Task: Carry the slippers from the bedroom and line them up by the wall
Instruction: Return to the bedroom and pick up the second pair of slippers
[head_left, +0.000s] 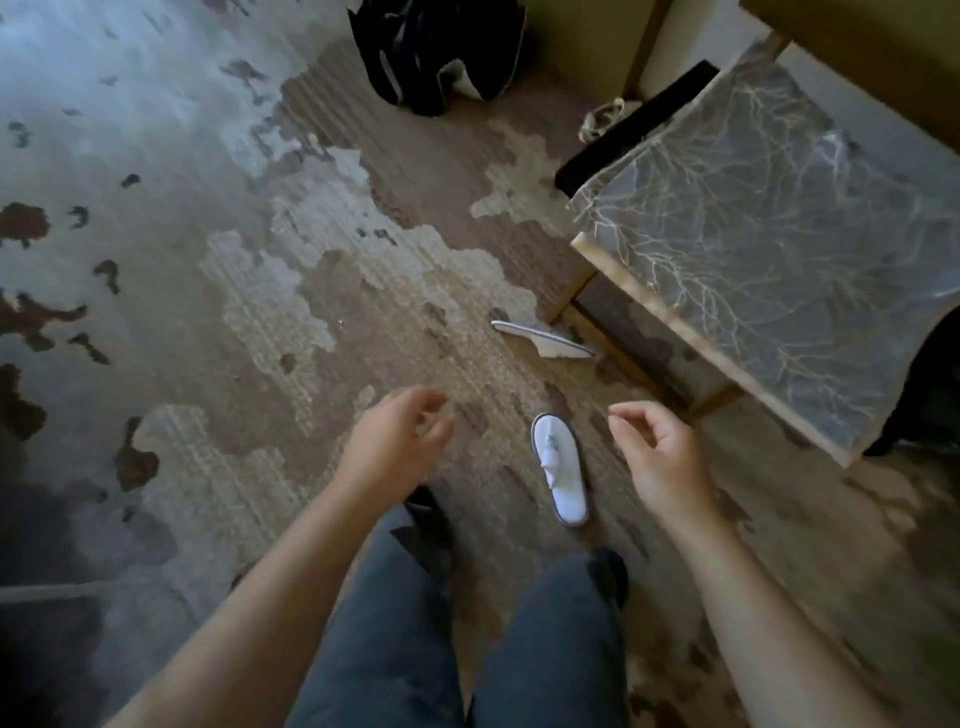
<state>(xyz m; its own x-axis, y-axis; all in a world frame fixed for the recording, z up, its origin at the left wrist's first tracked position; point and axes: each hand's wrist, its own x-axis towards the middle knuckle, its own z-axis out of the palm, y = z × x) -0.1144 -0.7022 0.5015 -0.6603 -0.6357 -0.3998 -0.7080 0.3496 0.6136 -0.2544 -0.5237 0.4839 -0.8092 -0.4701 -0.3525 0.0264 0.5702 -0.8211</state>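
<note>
A white slipper with a dark rim lies flat on the patterned carpet, between my two hands and a little below them. A second white slipper rests on its edge farther ahead, against the foot of the upholstered seat. My left hand hovers to the left of the near slipper, fingers loosely curled, holding nothing. Just right of that slipper, my right hand is also empty with its fingers apart. Neither hand touches a slipper.
An upholstered seat with a branch pattern and wooden legs stands at the right. A black bag sits on the carpet at the top. My legs in grey trousers fill the bottom centre. Patterned carpet stretches to the left.
</note>
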